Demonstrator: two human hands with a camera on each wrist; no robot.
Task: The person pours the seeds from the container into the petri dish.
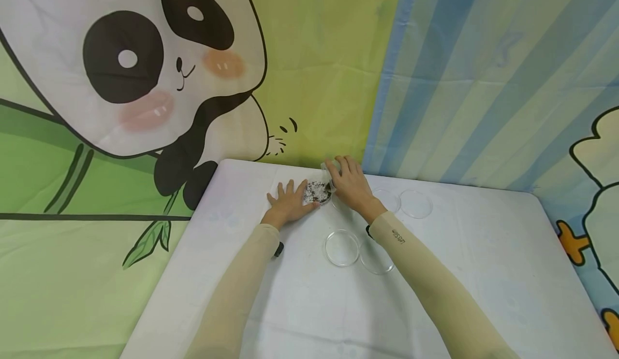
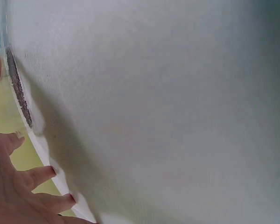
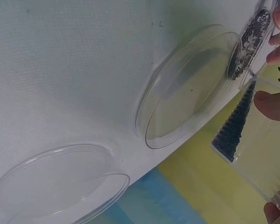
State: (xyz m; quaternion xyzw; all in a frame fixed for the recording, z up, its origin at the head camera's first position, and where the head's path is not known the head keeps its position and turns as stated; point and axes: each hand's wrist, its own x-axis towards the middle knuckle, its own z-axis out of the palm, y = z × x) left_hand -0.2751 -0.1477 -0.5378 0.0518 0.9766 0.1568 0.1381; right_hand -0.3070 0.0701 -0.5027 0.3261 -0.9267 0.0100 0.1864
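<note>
My left hand (image 1: 287, 204) lies at the far part of the table with fingers spread, thumb and forefinger holding opposite sides of a petri dish (image 1: 316, 192). Black and white granules fill this dish; a dark layer shows through its side in the left wrist view. My right hand (image 1: 352, 184) grips a clear plastic box (image 3: 263, 144), tilted with its lower corner right at the dish's rim. Dark granules (image 3: 233, 128) have slid into a wedge along one side of the box. In the right wrist view, the thumb presses on its clear wall.
Clear petri dish parts (image 1: 342, 248) lie nearer on the white table (image 1: 309, 305), one pair partly under my right forearm. Another pair (image 1: 416, 204) lies right of my right hand. Beside the filled dish is a clear dish (image 3: 189, 93). A printed curtain (image 1: 329, 69) hangs behind the table edge.
</note>
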